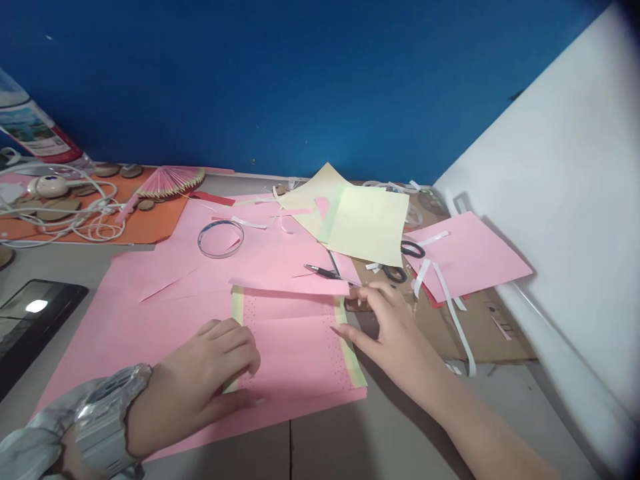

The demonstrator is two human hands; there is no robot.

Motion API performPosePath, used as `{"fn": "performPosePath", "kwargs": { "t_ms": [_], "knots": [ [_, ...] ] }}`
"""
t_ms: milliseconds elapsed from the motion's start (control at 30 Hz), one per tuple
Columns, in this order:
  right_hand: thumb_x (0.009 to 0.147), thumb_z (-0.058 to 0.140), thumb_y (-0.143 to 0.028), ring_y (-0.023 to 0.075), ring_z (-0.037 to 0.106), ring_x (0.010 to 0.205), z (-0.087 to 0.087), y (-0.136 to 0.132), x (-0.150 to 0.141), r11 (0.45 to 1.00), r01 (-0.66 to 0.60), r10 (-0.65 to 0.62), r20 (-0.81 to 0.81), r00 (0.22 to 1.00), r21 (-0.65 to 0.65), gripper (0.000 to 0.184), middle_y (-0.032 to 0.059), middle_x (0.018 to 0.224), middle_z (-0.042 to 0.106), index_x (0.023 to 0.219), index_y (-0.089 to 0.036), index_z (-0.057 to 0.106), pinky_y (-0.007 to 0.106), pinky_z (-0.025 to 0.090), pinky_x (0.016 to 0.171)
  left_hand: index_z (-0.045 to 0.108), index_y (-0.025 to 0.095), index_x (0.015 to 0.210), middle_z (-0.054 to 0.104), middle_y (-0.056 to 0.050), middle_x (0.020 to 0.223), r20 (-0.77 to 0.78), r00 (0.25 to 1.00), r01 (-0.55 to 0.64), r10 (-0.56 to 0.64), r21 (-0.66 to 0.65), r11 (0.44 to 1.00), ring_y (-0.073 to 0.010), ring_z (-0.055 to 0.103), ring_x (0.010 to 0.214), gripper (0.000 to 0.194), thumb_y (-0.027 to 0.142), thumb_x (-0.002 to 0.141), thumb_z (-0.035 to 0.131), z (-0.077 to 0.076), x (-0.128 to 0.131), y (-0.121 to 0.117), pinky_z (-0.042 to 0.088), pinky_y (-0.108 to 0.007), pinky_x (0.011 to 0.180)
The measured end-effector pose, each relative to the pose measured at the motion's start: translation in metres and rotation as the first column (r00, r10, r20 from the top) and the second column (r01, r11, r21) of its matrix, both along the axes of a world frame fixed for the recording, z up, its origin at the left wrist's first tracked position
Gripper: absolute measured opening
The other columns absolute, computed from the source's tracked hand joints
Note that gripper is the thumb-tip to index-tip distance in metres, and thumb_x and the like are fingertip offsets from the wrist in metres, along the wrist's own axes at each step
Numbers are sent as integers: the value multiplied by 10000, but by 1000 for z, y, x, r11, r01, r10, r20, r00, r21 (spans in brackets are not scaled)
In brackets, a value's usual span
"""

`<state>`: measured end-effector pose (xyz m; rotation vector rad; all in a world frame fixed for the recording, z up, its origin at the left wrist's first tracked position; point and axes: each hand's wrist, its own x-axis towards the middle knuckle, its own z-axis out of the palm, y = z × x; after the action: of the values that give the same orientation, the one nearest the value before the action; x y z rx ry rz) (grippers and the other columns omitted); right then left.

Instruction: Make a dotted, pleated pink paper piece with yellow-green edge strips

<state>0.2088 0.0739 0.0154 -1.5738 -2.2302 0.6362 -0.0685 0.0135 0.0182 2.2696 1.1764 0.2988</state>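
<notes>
A pink sheet of paper [293,347] with yellow-green strips along both sides and rows of small dark marks lies in front of me. Its far edge is folded up into a raised flap [295,287]. My left hand [220,363] rests over its left edge, fingers loosely curled and thumb apart. At the right edge is my right hand [383,320], thumb on the paper and fingers near the flap's right end, with a gap between them. Just beyond the flap lies a black pen [323,271]. Underneath everything spreads a larger pink sheet [125,333].
Yellow paper [370,223] partly covers black-handled scissors [413,249]. A pink square [473,257] and white strips [455,320] lie right, on cardboard [500,340]. A tape roll [220,239], paper fan [170,181], white cable [100,227], phone [40,320] and bottle [37,130] sit left.
</notes>
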Motion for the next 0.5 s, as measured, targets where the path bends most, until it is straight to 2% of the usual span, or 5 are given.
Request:
{"fn": "performPosePath", "kwargs": {
  "t_ms": [133,233,300,400,500],
  "knots": [
    [883,525,-307,175,579,760,9,-2,0,981,-55,23,-173,985,-186,62,15,912,600,908,-250,524,293,506,664,494,207,831,535,7,805,39,999,-31,30,8,1000,-161,469,786,94,264,877,553,1,-1,0,371,-290,750],
    [915,473,-336,192,626,797,15,-3,-1,937,-133,40,-281,959,-323,141,0,892,658,968,-257,577,301,518,722,453,206,783,517,16,774,71,995,-66,69,-43,997,-141,468,726,162,288,861,569,0,-4,1,392,-257,682],
    [920,462,-342,221,640,885,17,-2,-1,934,-98,-17,-315,949,-344,173,5,903,681,973,-255,602,315,507,786,377,215,750,452,39,714,104,960,-259,260,-29,966,-119,421,625,266,332,831,601,-1,-8,1,381,-228,586],
    [903,500,-385,233,643,936,19,-1,0,904,-53,-121,-373,920,-424,189,12,922,694,1004,-258,597,312,501,806,366,226,848,391,43,722,244,821,-521,516,-50,852,-120,390,599,257,403,836,553,0,-13,3,392,-227,550],
    [885,529,-434,212,646,853,19,-2,0,881,-61,-155,-409,899,-469,216,6,867,689,989,-258,600,289,501,745,450,219,918,464,21,756,299,823,-434,484,-219,874,-138,448,649,195,408,873,467,1,-14,5,429,-240,590]
  ]
}}
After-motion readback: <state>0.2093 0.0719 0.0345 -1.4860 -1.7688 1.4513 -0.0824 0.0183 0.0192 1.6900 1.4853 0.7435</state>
